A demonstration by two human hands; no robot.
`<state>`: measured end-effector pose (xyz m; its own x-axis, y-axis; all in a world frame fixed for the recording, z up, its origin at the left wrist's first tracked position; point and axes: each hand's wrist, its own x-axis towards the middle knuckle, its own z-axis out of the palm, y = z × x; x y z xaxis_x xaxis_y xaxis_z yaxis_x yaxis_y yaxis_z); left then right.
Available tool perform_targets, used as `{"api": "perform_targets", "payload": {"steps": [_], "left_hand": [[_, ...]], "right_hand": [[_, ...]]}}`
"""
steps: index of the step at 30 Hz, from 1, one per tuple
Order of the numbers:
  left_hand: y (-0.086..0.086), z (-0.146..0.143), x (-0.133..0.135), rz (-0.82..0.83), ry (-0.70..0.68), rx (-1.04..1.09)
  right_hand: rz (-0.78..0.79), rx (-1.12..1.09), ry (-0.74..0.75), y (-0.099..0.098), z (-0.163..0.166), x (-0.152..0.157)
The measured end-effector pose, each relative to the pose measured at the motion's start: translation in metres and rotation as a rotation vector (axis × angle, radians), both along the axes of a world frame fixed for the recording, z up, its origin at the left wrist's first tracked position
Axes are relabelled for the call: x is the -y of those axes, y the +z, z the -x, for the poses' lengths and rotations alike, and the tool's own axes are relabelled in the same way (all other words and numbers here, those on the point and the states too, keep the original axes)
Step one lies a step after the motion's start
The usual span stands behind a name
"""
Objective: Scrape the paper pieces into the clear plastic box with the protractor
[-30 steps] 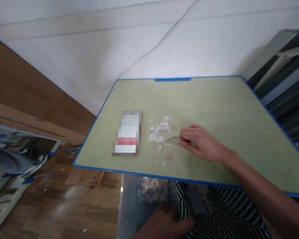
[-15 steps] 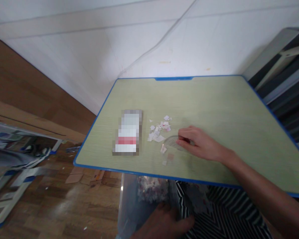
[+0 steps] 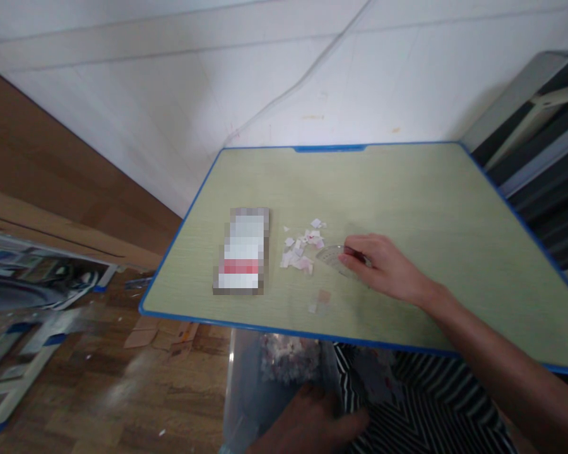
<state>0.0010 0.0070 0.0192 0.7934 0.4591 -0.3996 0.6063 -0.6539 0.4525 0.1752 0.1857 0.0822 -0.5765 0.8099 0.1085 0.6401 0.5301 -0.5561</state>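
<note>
My right hand pinches a clear protractor over the table, its curved edge pointing left. Just left of the protractor lies a loose pile of small torn paper scraps, white and pinkish. Nearer the front edge are a brownish scrap and a pale scrap, apart from the pile. Below the table edge, my left hand is dim and slightly blurred, its thumb stretched away from the fingers. It is beside a translucent bin, and I see nothing held in it.
A phone-shaped pixelated item lies left of the scraps on the blue-edged green table. More shredded paper fills part of the bin. A white wall stands behind, cardboard at left, folded furniture at right.
My right hand has shifted slightly away from me and to the right with the protractor. One scrap that lay apart now touches the pile's near edge. My left hand stays beside the bin.
</note>
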Motion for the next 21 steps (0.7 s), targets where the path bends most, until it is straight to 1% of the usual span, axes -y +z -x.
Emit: {"api": "perform_targets", "payload": {"steps": [7, 14, 18, 21], "left_hand": [[-0.004, 0.000, 0.002, -0.009, 0.014, 0.036], [-0.002, 0.001, 0.001, -0.011, 0.011, 0.028], [-0.002, 0.000, 0.001, -0.004, -0.008, 0.008], [-0.003, 0.001, 0.002, -0.016, -0.004, 0.035]], "right_hand": [[0.200, -0.008, -0.083, -0.006, 0.008, -0.006], [0.230, 0.013, -0.086, -0.005, 0.011, -0.007], [0.236, 0.061, -0.056, -0.005, 0.012, -0.005], [0.219, 0.102, -0.005, -0.004, 0.010, -0.005]]}}
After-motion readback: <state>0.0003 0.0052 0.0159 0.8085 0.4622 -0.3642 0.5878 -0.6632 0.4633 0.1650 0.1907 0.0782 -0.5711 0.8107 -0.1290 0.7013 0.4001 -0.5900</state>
